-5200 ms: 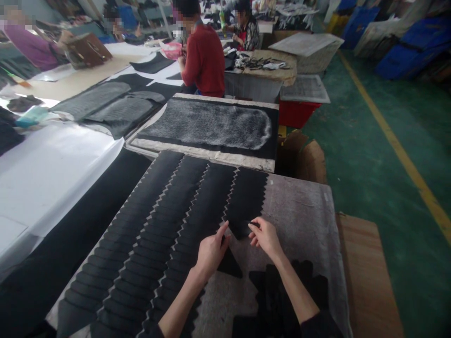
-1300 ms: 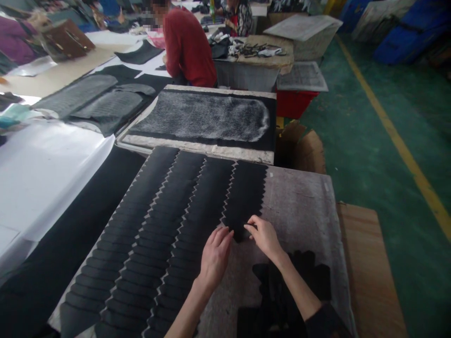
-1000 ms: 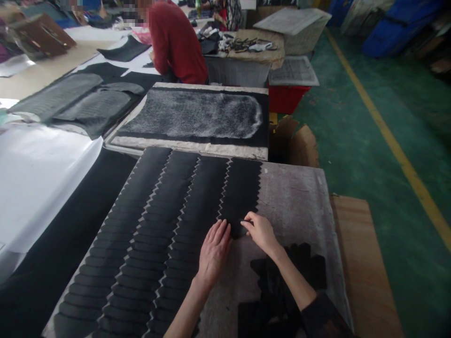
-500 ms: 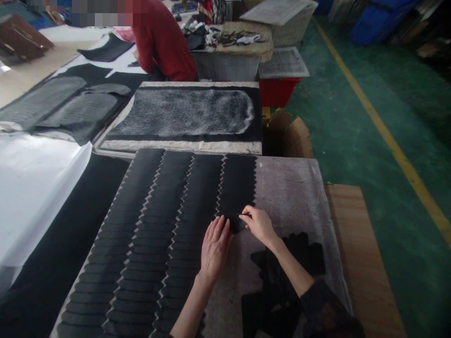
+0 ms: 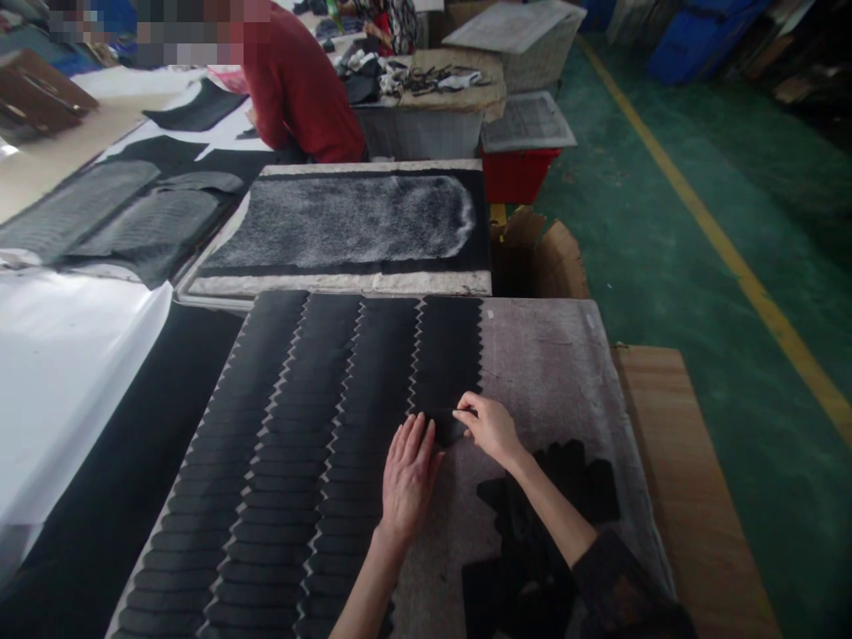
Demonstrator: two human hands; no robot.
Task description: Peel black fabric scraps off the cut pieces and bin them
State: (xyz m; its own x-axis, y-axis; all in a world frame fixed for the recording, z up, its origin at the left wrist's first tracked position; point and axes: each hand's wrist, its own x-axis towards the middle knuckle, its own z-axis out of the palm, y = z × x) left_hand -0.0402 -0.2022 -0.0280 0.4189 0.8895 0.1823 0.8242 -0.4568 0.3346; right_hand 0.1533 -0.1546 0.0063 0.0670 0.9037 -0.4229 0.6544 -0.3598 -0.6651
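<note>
I see matt black cloth pieces (image 5: pixel 346 426) on rough grey felt board (image 5: pixel 552 373). Beside it, a bare wooden panel (image 5: pixel 692 497).

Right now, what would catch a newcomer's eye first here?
Four rows of overlapped black pieces cover the left of a grey mat. At the fourth row's near end, the left hand lies flat while the right hand pinches the last piece. A person in red bends beyond.
</note>
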